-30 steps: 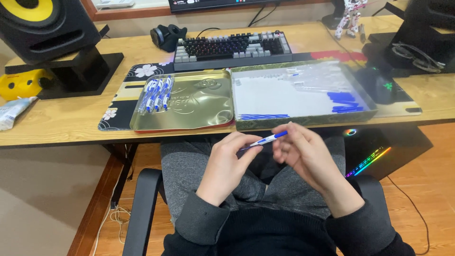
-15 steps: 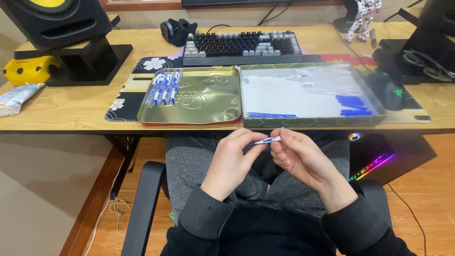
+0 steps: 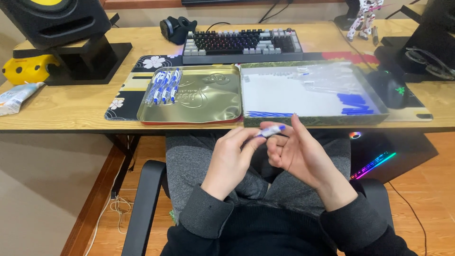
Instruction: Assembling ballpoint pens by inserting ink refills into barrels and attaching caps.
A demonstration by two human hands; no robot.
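Over my lap, my left hand and my right hand both pinch a small white and blue pen, held nearly level just below the desk edge. On the desk ahead lies a gold tin lid with several assembled blue and white pens at its left end. Beside it to the right, a green-rimmed tray holds blue pen caps, blue refills and clear pen barrels on white paper.
Behind the trays stands a keyboard on a flowered desk mat. A black speaker on a stand and a yellow object sit at the left, a black mouse at the right. Chair arms flank my legs.
Both hands have stayed over my lap on the pen. The pen shows less of its length now, and my right fingers have spread more upright around it.
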